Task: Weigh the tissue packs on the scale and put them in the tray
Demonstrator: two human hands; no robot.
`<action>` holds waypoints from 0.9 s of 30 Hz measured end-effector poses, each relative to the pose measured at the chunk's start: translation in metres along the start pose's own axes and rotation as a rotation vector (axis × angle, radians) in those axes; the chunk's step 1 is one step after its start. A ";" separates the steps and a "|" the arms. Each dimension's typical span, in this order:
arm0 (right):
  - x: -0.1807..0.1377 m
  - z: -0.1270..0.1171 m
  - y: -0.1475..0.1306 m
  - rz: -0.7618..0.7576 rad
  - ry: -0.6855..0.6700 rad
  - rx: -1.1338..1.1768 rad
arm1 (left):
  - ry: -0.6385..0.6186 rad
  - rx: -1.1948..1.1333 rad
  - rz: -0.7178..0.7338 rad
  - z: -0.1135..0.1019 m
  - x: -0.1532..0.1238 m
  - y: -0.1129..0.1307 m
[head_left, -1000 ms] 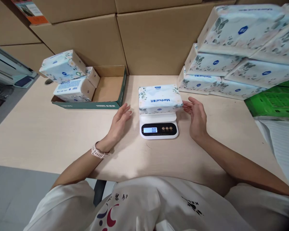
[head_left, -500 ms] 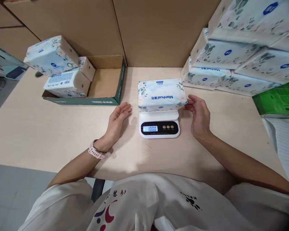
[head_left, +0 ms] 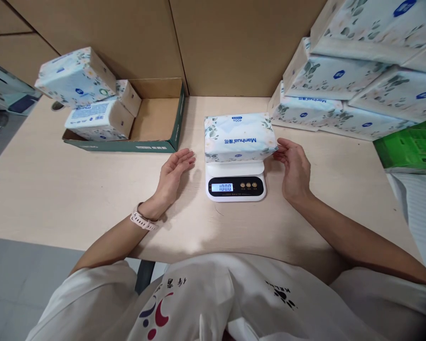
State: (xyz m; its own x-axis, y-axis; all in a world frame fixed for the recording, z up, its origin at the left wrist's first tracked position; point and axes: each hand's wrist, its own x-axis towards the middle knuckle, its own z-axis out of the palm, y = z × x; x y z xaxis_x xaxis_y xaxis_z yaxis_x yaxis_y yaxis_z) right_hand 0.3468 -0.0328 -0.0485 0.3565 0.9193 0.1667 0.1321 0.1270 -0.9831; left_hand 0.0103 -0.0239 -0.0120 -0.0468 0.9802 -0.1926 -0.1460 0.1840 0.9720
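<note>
- Sitting toward the left of the table [head_left: 57, 194] is a shallow green box [head_left: 119, 146] with tissue packs in its left part; its low walls probably stop them sliding.
- One more pack [head_left: 78, 80] lies tilted on top of those, likely because they give it no level seat.
- Next comes the person's left hand [head_left: 173, 173], a pale band [head_left: 142, 220] at its wrist. It holds nothing; the fingers are spread and loose, apart from the scale, I'd guess so as not to press on it.
- In the middle, a tissue pack [head_left: 239, 137] lies flat across the white scale [head_left: 236, 169], set back enough that the lit display [head_left: 222, 187], reading 100.0, can be seen.
- The right hand [head_left: 295, 173] curves by the pack's right end without gripping it; whether the fingertips touch, I can't tell from here.
- Farther right, more packs [head_left: 344, 78] are stacked in rows, offering flat faces to one another, which should steady the pile.
</note>
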 end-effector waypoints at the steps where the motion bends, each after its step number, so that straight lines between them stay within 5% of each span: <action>1: 0.000 0.000 -0.001 0.007 -0.003 0.007 | 0.007 -0.008 -0.005 0.001 0.000 0.001; 27: 0.001 -0.002 0.005 -0.009 -0.017 0.005 | 0.062 -0.168 -0.152 0.008 0.002 0.024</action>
State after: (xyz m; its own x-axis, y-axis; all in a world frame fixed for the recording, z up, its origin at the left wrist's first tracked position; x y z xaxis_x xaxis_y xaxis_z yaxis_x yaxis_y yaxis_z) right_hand 0.3500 -0.0320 -0.0528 0.3395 0.9243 0.1744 0.1307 0.1372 -0.9819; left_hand 0.0150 -0.0173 0.0120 -0.0717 0.9348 -0.3478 -0.3178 0.3091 0.8964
